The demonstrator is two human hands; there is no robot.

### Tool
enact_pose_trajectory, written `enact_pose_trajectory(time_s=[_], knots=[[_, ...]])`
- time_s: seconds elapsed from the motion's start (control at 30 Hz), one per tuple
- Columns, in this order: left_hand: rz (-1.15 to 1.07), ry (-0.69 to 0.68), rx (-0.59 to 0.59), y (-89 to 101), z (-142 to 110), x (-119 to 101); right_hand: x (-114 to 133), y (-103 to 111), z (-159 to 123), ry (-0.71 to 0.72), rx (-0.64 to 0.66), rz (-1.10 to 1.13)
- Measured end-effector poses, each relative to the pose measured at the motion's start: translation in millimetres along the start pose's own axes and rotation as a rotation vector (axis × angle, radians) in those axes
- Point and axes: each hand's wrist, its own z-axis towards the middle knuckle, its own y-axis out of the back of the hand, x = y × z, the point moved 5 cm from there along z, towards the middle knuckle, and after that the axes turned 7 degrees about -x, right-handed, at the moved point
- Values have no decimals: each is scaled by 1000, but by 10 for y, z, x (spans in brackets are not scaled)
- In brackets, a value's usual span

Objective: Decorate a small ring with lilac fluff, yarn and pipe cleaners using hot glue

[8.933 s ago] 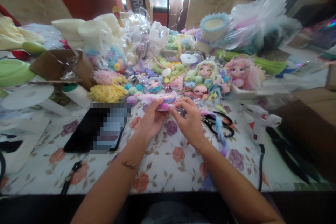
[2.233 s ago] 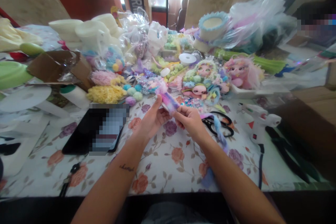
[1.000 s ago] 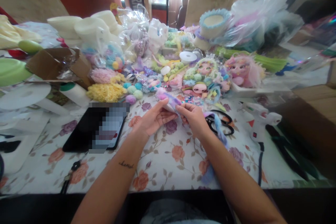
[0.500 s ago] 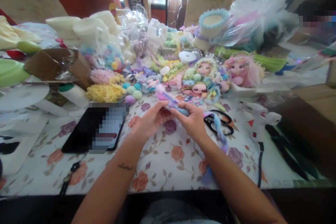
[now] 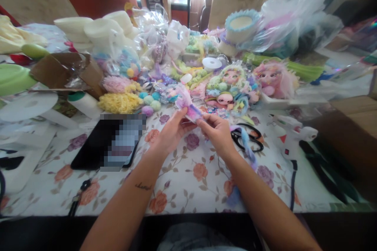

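Both hands meet over the flowered tablecloth on a pastel fluffy strip (image 5: 193, 113) in pink, purple and blue. My left hand (image 5: 173, 128) pinches its left side, below a pink tuft that points up and away. At the right end, the thumb and fingers of my right hand (image 5: 217, 131) are closed on it; part of the strip is hidden behind them. Beyond that hand, a blue and purple fluffy length (image 5: 246, 144) trails over black-handled scissors (image 5: 258, 147) and down the cloth. Whether it joins the held strip is hidden.
A tablet (image 5: 91, 141) lies to the left. On the right are a white glue gun (image 5: 291, 133) and dark green-handled pliers (image 5: 324, 172). Dolls (image 5: 231, 76), pompoms (image 5: 154, 105), yellow yarn (image 5: 119, 103) and plastic bags (image 5: 150, 27) crowd the back. A cardboard box (image 5: 353, 121) stands far right.
The strip has turned between my fingers, showing a flatter pink and purple face. My right fingers have shifted slightly along it. The whole view has moved a little.
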Motion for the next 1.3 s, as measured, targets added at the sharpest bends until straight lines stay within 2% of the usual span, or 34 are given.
enact_pose_trajectory(time_s=[0.1,0.33,0.57,0.7,0.83,0.93,1.07,1.3], knots=[[22,5,-28,12,8,8,7,8,-8,-4,-15,-15],[79,-10,-7,11,-7,62,-37,-1,-14,-99,-35,92],[2,68,0,1,-14,113,-3,-22,-41,-29,-24,44],[-73,74,46,-38,-23,99,5,-52,-59,-32,-2,35],[-35,94,57,-33,-35,96,-21,-71,-56,-54,24,70],[14,72,57,-11,-28,82,-42,-88,-54,-102,78,118],[97,19,19,17,-16,47,-41,-146,-75,-167,215,176],[110,40,-1,-4,-66,32,-31,-104,-31,-65,176,-9]])
